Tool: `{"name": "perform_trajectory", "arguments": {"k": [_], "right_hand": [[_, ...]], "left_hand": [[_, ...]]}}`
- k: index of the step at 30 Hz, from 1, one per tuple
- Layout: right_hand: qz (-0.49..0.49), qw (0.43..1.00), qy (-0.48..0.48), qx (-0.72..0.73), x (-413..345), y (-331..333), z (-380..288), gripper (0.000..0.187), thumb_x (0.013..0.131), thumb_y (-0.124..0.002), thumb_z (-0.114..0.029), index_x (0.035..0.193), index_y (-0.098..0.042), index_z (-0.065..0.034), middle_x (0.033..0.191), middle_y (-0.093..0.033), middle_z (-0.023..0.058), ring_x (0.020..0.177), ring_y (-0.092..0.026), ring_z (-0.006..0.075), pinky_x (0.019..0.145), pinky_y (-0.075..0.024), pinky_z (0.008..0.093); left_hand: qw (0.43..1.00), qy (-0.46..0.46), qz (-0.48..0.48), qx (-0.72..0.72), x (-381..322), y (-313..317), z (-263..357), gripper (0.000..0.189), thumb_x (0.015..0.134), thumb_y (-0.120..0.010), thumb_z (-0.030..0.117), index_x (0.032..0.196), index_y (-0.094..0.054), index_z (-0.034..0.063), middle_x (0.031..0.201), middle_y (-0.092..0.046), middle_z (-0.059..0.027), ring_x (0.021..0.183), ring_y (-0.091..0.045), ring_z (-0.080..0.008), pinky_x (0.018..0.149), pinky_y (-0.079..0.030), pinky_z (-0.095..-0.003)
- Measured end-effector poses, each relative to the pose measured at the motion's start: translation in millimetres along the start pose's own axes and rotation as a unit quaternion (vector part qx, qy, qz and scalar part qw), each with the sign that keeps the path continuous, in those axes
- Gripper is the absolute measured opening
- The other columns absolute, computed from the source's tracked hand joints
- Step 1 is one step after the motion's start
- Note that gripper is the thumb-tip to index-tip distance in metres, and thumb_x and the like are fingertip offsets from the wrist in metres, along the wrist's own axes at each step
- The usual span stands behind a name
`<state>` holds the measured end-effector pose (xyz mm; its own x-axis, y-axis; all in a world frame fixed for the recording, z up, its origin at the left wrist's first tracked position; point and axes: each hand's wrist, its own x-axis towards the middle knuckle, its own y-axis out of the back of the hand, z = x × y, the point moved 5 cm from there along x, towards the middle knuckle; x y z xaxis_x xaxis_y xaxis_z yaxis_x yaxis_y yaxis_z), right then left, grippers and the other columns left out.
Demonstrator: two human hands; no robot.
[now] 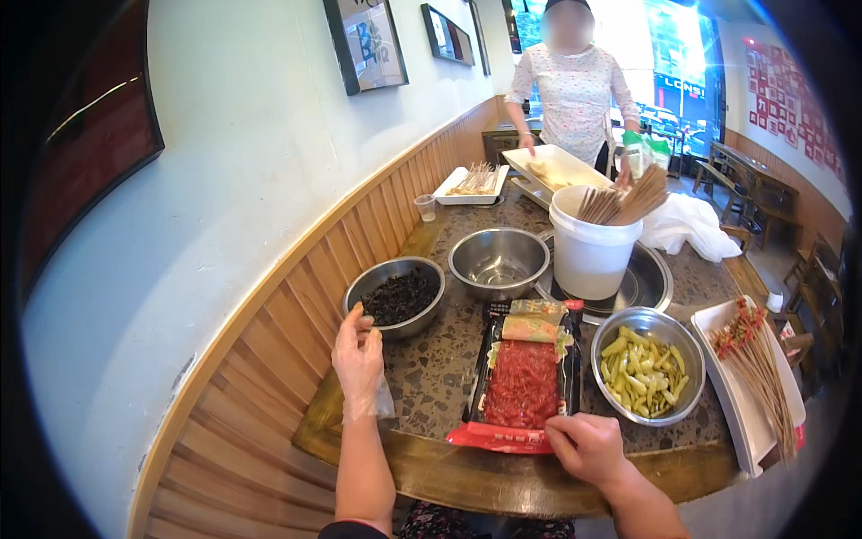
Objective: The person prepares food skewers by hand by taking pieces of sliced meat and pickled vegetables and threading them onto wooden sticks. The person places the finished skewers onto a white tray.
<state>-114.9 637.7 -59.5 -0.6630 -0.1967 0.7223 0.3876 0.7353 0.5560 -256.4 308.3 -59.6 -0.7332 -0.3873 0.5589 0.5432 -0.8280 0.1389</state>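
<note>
My left hand (359,357), in a clear plastic glove, is raised beside the near-left rim of a steel bowl of dark shredded food (397,296); its fingers are apart and hold nothing that shows. The bare right hand (586,445) has its fingers curled at the lower right corner of an open packet of red sliced meat (522,384); whether it pinches the film is unclear. To the packet's right stands a steel bowl of green pickled peppers (643,374). Behind the packet is a steel bowl (499,263) with a shiny bare inside.
A white bucket (596,249) of wooden skewers stands on a round cooktop. At right, a white tray (741,404) holds skewers with red pieces. Farther back are a cup (425,207), a tray of skewers (471,185) and a person (572,101) handling another tray. A panelled wall runs along the left.
</note>
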Motion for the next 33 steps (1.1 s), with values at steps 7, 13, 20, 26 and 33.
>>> {"name": "perform_trajectory", "arguments": {"k": [7,13,20,26,33], "right_hand": [[-0.004,0.998,-0.050,-0.022,-9.5,17.1,17.2,0.008,0.074,-0.072,-0.011,0.079,-0.067,-0.0083,0.067,-0.065,0.0072,0.056,-0.064,0.0227,0.050,-0.0516,0.0320],[0.052,0.998,-0.008,0.019,-5.4,-8.6,21.2,0.011,0.082,-0.065,-0.018,0.084,-0.063,-0.0076,0.069,-0.062,0.0093,0.061,-0.062,0.0291,0.051,-0.0495,0.0374],[0.080,0.997,-0.007,0.010,-10.9,7.9,26.1,0.011,0.083,-0.064,-0.019,0.084,-0.064,-0.0076,0.068,-0.063,0.0106,0.062,-0.063,0.0297,0.054,-0.0502,0.0376],[0.092,0.994,0.021,0.052,2.2,-6.0,22.5,0.018,0.085,-0.066,-0.025,0.082,-0.067,-0.0071,0.071,-0.064,0.0103,0.064,-0.064,0.0292,0.055,-0.0500,0.0367],[0.087,0.988,0.058,0.115,7.3,13.6,1.8,0.025,0.085,-0.068,-0.030,0.090,-0.068,-0.0056,0.077,-0.064,0.0118,0.064,-0.063,0.0258,0.059,-0.0500,0.0339]], "left_hand": [[0.988,-0.122,-0.080,0.040,-13.1,-64.8,10.2,0.047,0.079,-0.061,-0.002,0.126,-0.055,0.0032,0.105,-0.062,-0.0124,0.081,-0.060,-0.0189,0.073,-0.050,-0.0283],[0.981,-0.130,-0.125,0.066,-18.6,-37.3,57.7,0.035,0.086,-0.058,0.001,0.121,-0.058,-0.0022,0.113,-0.063,-0.0145,0.098,-0.061,-0.0233,0.089,-0.048,-0.0330],[0.980,-0.145,-0.127,0.051,-38.4,-38.4,58.3,0.040,0.086,-0.059,0.005,0.126,-0.055,-0.0022,0.109,-0.063,-0.0141,0.095,-0.059,-0.0230,0.087,-0.047,-0.0323],[0.985,-0.083,-0.132,-0.069,-30.1,-35.1,50.3,0.037,0.088,-0.059,0.007,0.124,-0.056,-0.0005,0.106,-0.061,-0.0076,0.094,-0.056,-0.0167,0.085,-0.045,-0.0287],[0.931,0.060,-0.213,-0.292,-49.9,-54.4,141.6,0.025,0.085,-0.060,0.002,0.110,-0.061,0.0017,0.095,-0.065,-0.0082,0.081,-0.063,-0.0150,0.070,-0.052,-0.0249]]}}
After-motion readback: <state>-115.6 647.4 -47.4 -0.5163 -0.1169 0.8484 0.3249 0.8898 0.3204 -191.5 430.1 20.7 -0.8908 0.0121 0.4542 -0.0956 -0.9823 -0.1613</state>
